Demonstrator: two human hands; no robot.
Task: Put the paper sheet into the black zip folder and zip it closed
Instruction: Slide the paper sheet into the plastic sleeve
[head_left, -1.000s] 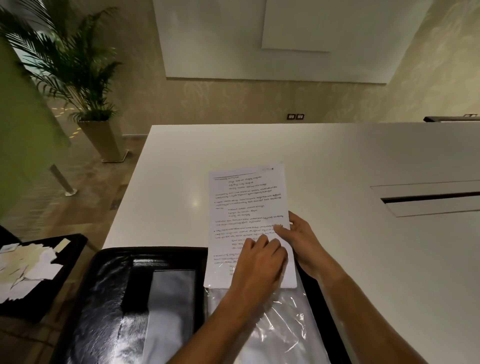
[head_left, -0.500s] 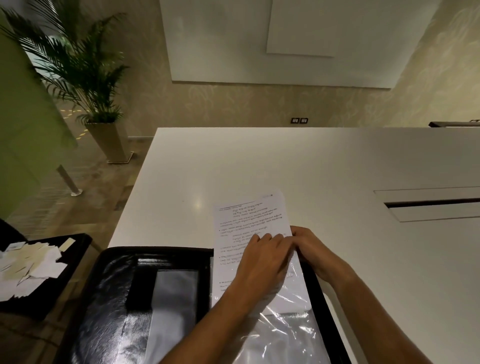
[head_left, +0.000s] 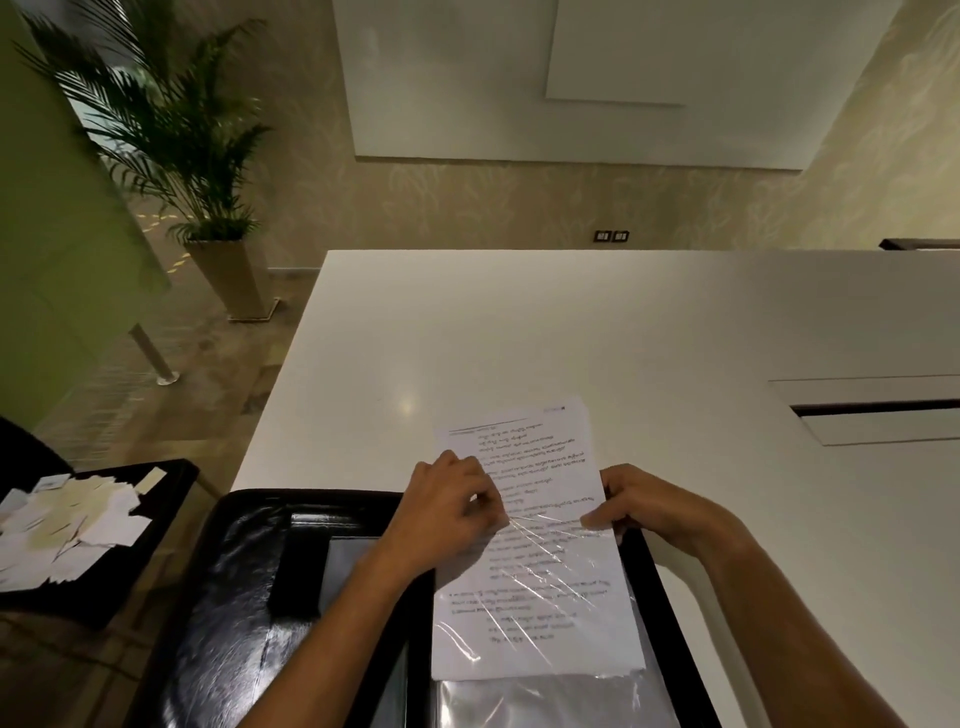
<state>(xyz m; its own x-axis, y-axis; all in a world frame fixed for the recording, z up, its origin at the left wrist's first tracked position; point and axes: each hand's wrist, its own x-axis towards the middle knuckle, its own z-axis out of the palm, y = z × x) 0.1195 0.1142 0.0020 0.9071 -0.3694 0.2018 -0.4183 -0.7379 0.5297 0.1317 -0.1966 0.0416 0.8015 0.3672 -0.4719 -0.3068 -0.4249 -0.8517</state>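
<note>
Head view looks down on the white paper sheet with handwritten lines (head_left: 535, 540), which lies partway inside a clear plastic sleeve (head_left: 561, 696) on the right half of the open black zip folder (head_left: 223, 597). About the lower half of the sheet sits under the crinkled film, while the upper part juts past the folder's far edge onto the white table (head_left: 519, 322). Such a sheet is likely light, limp and easily creased, and the film probably clings, so it seems best held by both side edges near the sleeve mouth and fed in flat.

Left hand (head_left: 452, 506) sits at the sheet's left edge by the sleeve mouth, knuckles up, its fingers (head_left: 488, 512) curled together and pinched on the sheet or the film; which one cannot be told. Right hand (head_left: 644, 506) is at the sheet's right edge, fingers together and nipping the sheet's margin at the sleeve mouth. Both forearms reach in from the near side, over the folder.

Left of the folder, well apart, a black tray of paper scraps (head_left: 67, 525) stands on a lower surface.
</note>
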